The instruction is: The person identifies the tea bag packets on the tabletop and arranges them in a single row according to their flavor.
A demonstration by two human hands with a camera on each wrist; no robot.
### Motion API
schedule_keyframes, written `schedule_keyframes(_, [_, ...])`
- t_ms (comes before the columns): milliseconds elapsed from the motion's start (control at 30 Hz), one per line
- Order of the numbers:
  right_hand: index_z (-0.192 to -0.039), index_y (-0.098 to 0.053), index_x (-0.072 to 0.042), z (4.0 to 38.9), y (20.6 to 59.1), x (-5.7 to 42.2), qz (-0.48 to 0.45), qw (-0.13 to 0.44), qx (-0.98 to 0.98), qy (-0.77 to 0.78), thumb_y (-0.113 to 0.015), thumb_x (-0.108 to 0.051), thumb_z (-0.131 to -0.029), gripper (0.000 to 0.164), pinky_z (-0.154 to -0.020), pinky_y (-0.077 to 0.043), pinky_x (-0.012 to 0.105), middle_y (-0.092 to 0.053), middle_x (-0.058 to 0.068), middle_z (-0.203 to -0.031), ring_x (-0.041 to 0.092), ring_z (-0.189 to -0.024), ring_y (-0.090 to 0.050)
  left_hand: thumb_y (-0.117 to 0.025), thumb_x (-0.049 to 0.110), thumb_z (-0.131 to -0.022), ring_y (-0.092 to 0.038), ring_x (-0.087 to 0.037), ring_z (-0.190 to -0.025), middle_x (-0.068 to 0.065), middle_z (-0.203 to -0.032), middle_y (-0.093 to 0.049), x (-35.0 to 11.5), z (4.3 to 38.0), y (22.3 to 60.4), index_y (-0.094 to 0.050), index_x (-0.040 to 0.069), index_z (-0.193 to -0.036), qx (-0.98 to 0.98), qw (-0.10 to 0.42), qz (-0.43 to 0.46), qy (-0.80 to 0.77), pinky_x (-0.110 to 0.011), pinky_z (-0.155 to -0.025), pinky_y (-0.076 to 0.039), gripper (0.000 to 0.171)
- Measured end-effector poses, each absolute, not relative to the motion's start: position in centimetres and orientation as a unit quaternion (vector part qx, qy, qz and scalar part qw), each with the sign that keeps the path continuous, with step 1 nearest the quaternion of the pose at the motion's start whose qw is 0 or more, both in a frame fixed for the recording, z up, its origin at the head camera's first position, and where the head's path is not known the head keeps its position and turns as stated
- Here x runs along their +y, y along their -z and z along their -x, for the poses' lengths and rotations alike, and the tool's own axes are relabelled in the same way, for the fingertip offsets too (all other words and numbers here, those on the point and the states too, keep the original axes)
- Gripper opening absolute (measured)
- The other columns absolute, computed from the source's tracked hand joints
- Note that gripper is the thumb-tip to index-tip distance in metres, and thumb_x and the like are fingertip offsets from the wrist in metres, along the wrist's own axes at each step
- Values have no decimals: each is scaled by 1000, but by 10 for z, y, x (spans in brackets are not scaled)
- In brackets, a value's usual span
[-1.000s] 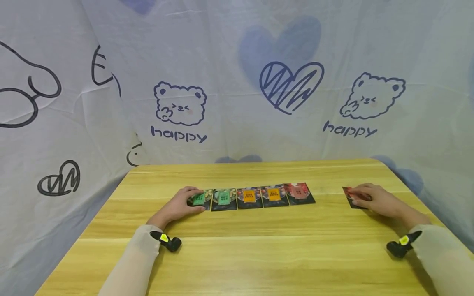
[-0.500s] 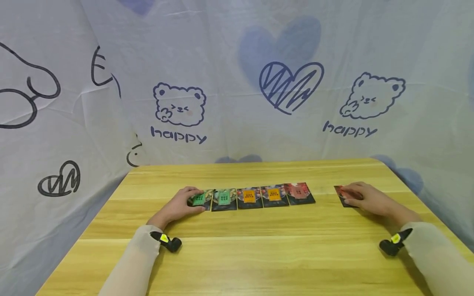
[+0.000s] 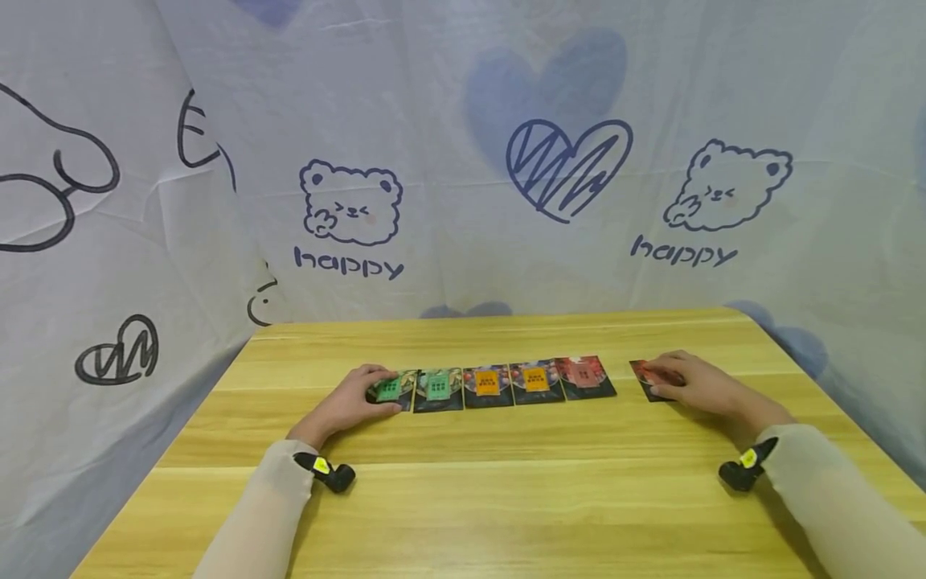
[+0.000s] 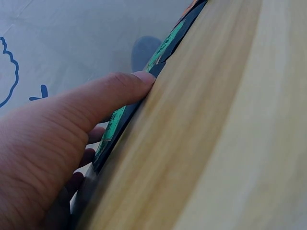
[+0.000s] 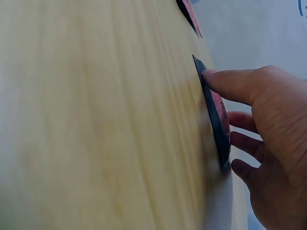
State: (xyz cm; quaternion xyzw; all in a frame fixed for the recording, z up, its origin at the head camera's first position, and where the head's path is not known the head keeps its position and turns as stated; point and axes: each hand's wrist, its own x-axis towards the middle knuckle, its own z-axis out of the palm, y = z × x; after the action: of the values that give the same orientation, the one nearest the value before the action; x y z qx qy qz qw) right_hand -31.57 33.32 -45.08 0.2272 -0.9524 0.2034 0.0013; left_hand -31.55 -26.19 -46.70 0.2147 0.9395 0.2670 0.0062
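Note:
A flat green-labelled packet [image 3: 393,390] lies at the left end of a row on the table. My left hand [image 3: 353,402] holds it, thumb on the near edge and fingers at the far side; in the left wrist view the thumb hides part of the packet [image 4: 115,123]. Right of the row, my right hand [image 3: 700,388] grips a red-labelled packet [image 3: 640,372] flat on the wood. The right wrist view has the thumb on that packet's [image 5: 215,115] near edge, fingers along the far side. A gap separates it from the row's red packet [image 3: 584,378].
Between the end packets of the row lie another green packet [image 3: 438,390] and two orange-labelled packets, the left one [image 3: 487,388] and the right one [image 3: 536,382]. The wooden table [image 3: 463,498] has a printed cloth [image 3: 456,161] hanging behind it.
My right hand has slid its red packet leftward across the table, narrowing the gap to the row. My left hand and the row have stayed in place.

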Motion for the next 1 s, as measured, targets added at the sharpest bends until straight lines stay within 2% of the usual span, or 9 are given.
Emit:
schedule_keyframes(300, [-137,-55,0,324,453,318,-220,-11,-951,-218,-65,-38,-95,57,-100,-35,63,-46,26,-135,48,-123,-44,-73,48,-86,-37,-40,-133,-18,-144,-41,-262,316,467,-53,12,-142,940,7,-214,-267,-59,-104,-35,70])
schedule_keyframes(567, [-135,-57,-2,330,454,306,-240,4,-947,-214,-65,-32,-95,50,-99,-38,61,-50,24,-132,45,-121,-47,-73,48,-86,-36,-41,-133,-18,-145,-40,-261,313,464,-53,12,-143,941,10,-210,-266,-59,-103,-36,70])
schedule_keyframes(1000, [-134,-58,-2,333,453,297,-261,11,-943,-207,-64,-31,-96,48,-97,-39,60,-51,24,-131,44,-120,-48,-73,47,-85,-37,-41,-133,-18,-145,-40,-259,312,463,-53,12,-142,940,10,-208,-269,-59,-103,-36,70])
